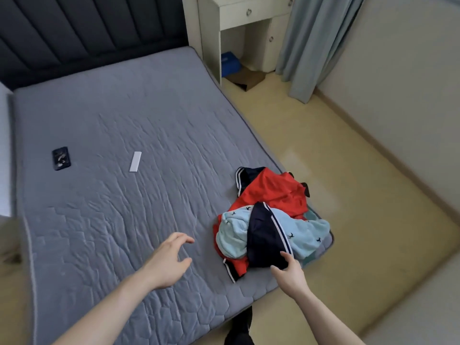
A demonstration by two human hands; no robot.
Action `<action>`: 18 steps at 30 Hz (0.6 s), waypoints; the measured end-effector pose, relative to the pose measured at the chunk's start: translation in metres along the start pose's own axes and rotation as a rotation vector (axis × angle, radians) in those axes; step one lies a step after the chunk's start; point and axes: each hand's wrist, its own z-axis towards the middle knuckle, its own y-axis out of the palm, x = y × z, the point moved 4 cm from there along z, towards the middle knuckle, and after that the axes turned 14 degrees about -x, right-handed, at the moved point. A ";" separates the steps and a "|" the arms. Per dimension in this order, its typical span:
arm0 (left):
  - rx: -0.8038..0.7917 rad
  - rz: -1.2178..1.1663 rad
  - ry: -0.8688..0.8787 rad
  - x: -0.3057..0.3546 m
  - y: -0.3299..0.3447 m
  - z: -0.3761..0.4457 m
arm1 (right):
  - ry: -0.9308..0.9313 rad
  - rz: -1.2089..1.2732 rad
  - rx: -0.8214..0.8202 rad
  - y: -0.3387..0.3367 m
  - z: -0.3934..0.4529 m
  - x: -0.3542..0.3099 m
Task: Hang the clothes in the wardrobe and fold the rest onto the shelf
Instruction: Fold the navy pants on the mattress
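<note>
A heap of clothes lies at the near right corner of the grey mattress (129, 200). In it are a red garment (271, 190), a light blue garment with small dark prints (306, 232) and a navy garment with white side stripes (263, 237) draped on top. My right hand (290, 273) pinches the near edge of the navy garment between thumb and fingers. My left hand (169, 260) hovers over the bare mattress to the left of the heap, its fingers spread and loosely bent, holding nothing. No wardrobe or shelf is in view.
A dark phone (61, 158) and a white remote (135, 161) lie farther back on the mattress. A dark padded headboard (87, 33) stands behind. A white desk (239, 28) with a blue box (230, 64) under it and a grey-blue curtain (313, 46) stand at the far right. Yellow floor runs along the bed's right side.
</note>
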 end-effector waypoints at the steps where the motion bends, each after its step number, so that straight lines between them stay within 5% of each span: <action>1: -0.005 -0.011 -0.014 0.004 0.004 0.014 | 0.018 0.001 -0.008 -0.009 0.022 0.005; 9: -0.033 -0.109 -0.104 0.015 0.059 0.119 | 0.192 0.091 -0.055 -0.038 0.174 0.057; 18: -0.090 -0.116 -0.177 -0.011 0.095 0.169 | 0.291 -0.039 -0.067 -0.017 0.246 0.101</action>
